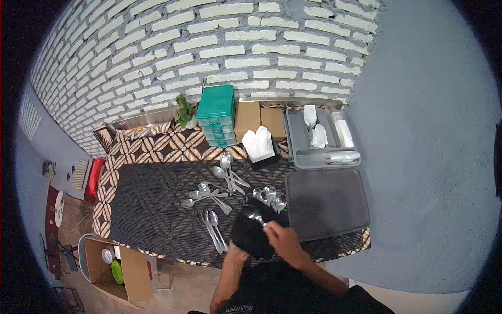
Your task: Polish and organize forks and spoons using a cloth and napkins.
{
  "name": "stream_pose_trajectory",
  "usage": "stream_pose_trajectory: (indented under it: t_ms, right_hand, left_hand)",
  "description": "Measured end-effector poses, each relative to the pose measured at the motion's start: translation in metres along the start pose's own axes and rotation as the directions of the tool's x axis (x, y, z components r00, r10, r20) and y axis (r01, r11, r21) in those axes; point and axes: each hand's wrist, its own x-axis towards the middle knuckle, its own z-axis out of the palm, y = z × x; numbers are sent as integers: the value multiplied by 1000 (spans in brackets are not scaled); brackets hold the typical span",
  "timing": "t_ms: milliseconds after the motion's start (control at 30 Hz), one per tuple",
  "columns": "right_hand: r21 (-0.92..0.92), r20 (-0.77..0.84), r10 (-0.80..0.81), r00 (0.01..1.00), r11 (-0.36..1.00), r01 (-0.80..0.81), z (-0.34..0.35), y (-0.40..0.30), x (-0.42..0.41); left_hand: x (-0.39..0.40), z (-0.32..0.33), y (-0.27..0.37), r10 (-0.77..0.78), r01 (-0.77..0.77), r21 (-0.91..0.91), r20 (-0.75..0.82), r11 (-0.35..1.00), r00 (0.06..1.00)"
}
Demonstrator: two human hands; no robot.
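Note:
A black cloth (252,234) hangs from my left hand (237,252), which grips its lower left side. My right hand (285,240) pinches a metal spoon (253,214) by the handle, its bowl lying over the cloth. Just behind the cloth, several spoons (269,194) lie in a pile with bowls facing away from me. To the left, spoons lie side by side (212,223) near the front edge. Crossed spoons (204,192) sit farther back, and another loose group of spoons (226,167) lies behind those.
The dark mat (149,196) covers a patterned tablecloth (157,147). A grey cutlery tray (298,159) with wrapped utensils stands back right, before it a dark lid (327,204). Behind are a napkin holder (261,160) and a green drawer box (216,104). An open cardboard box (135,272) stands lower left.

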Motion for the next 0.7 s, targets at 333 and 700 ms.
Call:
stream_pose_trajectory:
  t_ms: [333, 700]
  right_hand:
    - [-120, 101, -53, 994, 991, 65, 24, 22, -10]
    - [-19, 143, -137, 980, 990, 141, 3, -7, -1]
  left_hand:
    - [12, 27, -13, 256, -229, 433, -4, 872, 967]
    - [34, 24, -12, 682, -504, 571, -142, 649, 717]
